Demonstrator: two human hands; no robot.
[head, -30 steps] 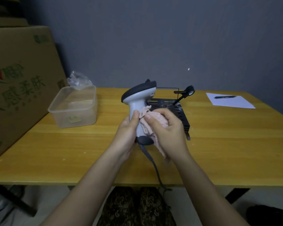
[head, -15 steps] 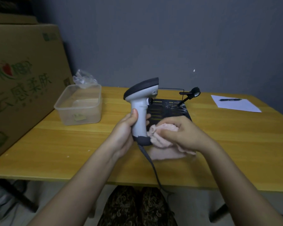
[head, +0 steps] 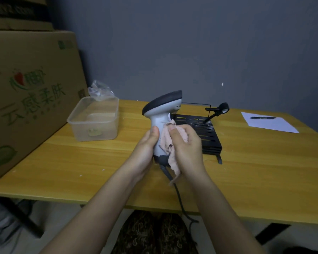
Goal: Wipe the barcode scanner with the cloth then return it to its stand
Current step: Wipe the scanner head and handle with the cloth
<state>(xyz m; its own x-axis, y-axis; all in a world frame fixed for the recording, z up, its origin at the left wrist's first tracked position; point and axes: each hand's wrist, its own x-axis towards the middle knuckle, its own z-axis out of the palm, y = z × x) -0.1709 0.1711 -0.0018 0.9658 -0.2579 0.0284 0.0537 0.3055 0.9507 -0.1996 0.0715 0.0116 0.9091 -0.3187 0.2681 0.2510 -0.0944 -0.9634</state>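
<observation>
At the middle of the frame, above the tabletop (head: 246,162), the right hand (head: 185,149) has lifted the cloth (head: 166,142) back onto the scanner (head: 162,114) handle gripped by the left hand (head: 145,149), so wiping continues and the stand (head: 207,132) waits.

Both bare forearms rise from the frame's bottom edge to meet at center, left hand (head: 145,153) curled with thumb up around the scanner (head: 161,121) handle, right hand (head: 186,149) closed, fingers bent, pressing the cloth (head: 168,143) against that handle, wrists close together.
</observation>
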